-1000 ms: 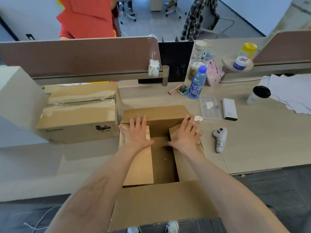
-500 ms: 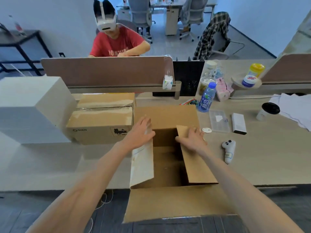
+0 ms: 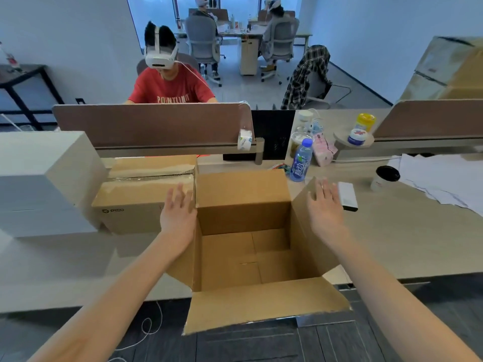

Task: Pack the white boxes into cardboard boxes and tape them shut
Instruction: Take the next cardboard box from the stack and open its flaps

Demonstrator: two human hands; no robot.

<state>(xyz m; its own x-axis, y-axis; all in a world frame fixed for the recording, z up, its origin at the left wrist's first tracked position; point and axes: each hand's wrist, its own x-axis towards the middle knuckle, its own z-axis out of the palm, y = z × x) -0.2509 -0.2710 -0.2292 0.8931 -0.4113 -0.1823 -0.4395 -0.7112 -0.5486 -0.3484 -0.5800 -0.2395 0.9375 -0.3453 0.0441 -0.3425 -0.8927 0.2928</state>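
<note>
Two cardboard boxes are sitting on the bench (image 3: 405, 244): the open cardboard box (image 3: 243, 194) at the near edge with four flaps spreading outward, and the taped cardboard box (image 3: 136, 197) just beside it on the left. The white boxes (image 3: 39, 184) are standing stacked further left; their number is unclear. Both hands are lying flat with fingers straight, the left hand (image 3: 177, 215) touching the left flap (image 3: 183, 270) and the right hand (image 3: 326, 207) touching the right flap (image 3: 305, 231).

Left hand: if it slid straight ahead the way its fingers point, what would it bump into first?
Probably the taped box: the left hand overlaps its right end in the picture. Depth is unclear; if it passes above, the divider comes next.
</note>
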